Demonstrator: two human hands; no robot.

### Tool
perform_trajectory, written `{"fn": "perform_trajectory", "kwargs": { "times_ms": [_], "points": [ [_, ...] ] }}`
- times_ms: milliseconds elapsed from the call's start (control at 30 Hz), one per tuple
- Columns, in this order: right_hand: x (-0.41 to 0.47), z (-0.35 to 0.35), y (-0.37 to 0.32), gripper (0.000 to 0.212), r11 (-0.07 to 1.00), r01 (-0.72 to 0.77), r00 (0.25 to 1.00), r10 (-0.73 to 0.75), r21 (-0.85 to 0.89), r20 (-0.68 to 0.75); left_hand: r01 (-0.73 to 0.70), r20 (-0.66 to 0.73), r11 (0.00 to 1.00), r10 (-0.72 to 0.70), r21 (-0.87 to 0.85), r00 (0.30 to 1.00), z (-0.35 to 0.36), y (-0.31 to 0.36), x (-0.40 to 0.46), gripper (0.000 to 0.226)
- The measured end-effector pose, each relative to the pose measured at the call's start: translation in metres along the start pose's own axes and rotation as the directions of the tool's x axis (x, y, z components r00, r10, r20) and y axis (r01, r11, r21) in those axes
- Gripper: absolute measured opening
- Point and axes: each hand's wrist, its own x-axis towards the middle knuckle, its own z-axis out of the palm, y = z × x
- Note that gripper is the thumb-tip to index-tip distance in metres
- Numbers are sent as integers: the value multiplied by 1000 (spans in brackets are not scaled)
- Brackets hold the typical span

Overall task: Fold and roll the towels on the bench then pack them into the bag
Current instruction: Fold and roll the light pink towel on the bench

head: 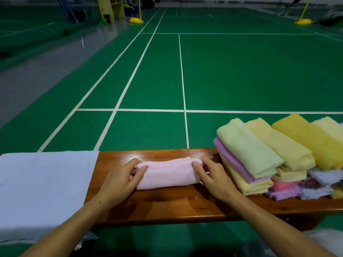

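Observation:
A pale pink towel (168, 173), rolled into a short cylinder, lies across the middle of the wooden bench (167, 206). My left hand (120, 179) grips its left end with thumb and fingers curled round it. At the roll's right end, my right hand (213, 178) holds it the same way. A stack of folded towels (259, 154) in green, yellow, purple, pink and white sits on the bench to the right. A flat light blue fabric piece (44, 190), perhaps the bag, covers the bench's left part.
Beyond the bench stretches a green court floor (241, 75) with white lines. Yellow post bases (136, 20) and a wooden cabinet (113, 8) stand far off at the back.

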Motion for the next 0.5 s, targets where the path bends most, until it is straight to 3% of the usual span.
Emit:
{"fn": "perform_trajectory", "kwargs": {
  "times_ms": [133, 333, 400, 500],
  "points": [
    [9, 8, 1, 43, 996, -84, 996, 84, 27, 0, 114, 47, 991, -118, 73, 992, 5, 1, 8, 48],
    [22, 19, 1, 30, 972, -170, 984, 159, -165, -79, 233, 16, 920, -251, 314, 968, 13, 4, 24, 44],
    [23, 19, 1, 22, 933, -197, 979, 170, -301, -113, 224, 16, 885, -252, 408, 967, 13, 4, 27, 40],
    [26, 15, 2, 19, 912, -234, 970, 197, -336, -140, 186, 5, 870, -212, 457, 977, 6, 4, 27, 32]
  ]
}}
